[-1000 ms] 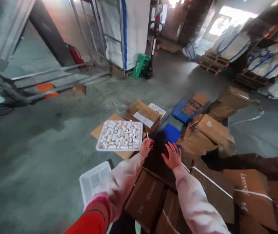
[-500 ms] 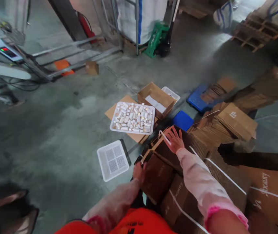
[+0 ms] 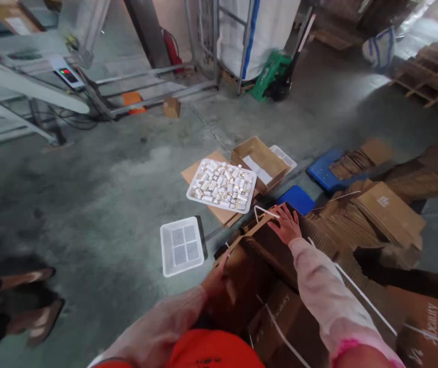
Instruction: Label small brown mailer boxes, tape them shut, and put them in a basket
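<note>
My right hand (image 3: 287, 224) lies with its fingers spread on the upper edge of a bundle of folded brown cardboard boxes (image 3: 276, 250), beside a loose loop of white strap (image 3: 267, 211). Lower and to the left, my left hand (image 3: 216, 278) grips the left edge of a brown cardboard piece (image 3: 238, 286) at the near end of the bundle; its thumb shows on the near face and some fingertips are hidden. Close by, a printed carton (image 3: 276, 317) is crossed by a white strap. Whitish sleeves cover both forearms.
Beyond the bundle, a white tray (image 3: 252, 204) full of small white bottle-like pieces rests on cardboard. An open box (image 3: 280, 171), a white perforated basket (image 3: 164, 250) and a blue lid-like piece (image 3: 298, 199) are nearby. Another person's feet (image 3: 42, 322) stand at left. A green pallet jack (image 3: 270, 76) is farther back.
The view has turned, so the floor items sit further right. My left hand has moved lower along the cardboard's left edge. The right hand stays on the bundle, fingers spread.
</note>
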A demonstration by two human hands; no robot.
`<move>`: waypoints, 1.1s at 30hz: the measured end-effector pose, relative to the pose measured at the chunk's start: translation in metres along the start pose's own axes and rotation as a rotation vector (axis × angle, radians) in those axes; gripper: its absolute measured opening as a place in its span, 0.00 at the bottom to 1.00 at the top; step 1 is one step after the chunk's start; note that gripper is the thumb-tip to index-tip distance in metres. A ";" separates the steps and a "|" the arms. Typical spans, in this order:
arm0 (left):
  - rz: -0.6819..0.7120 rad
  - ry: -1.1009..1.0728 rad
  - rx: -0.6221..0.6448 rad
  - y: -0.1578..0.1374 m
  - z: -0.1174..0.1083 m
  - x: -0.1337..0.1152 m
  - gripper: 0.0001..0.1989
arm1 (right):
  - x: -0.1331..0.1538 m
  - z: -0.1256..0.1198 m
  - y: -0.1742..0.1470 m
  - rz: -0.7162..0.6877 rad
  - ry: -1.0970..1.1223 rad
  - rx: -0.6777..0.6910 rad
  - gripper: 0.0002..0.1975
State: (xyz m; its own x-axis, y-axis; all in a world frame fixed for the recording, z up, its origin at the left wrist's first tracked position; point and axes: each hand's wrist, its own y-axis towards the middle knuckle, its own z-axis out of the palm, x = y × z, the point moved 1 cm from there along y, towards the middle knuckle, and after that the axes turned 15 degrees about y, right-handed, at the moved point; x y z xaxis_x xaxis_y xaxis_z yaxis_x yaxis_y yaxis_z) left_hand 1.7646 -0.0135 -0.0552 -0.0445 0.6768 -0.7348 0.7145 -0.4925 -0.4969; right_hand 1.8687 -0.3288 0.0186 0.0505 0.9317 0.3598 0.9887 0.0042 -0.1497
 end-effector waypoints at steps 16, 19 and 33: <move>0.299 0.807 -0.238 0.099 -0.062 -0.114 0.29 | 0.002 -0.001 0.003 0.013 -0.093 0.010 0.26; 0.301 0.776 -0.236 0.105 -0.052 -0.107 0.22 | 0.003 -0.001 0.003 0.020 -0.104 0.011 0.26; 0.307 0.649 -0.252 0.118 -0.049 -0.096 0.13 | -0.004 0.006 0.002 -0.070 -0.127 -0.022 0.28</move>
State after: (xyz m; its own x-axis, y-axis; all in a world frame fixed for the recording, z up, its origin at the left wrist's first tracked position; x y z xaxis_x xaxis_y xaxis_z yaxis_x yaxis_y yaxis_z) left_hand 1.8870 -0.1098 -0.0208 0.5460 0.7541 -0.3650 0.7699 -0.6234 -0.1364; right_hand 1.8695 -0.3306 0.0109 -0.0351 0.9679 0.2490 0.9922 0.0637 -0.1075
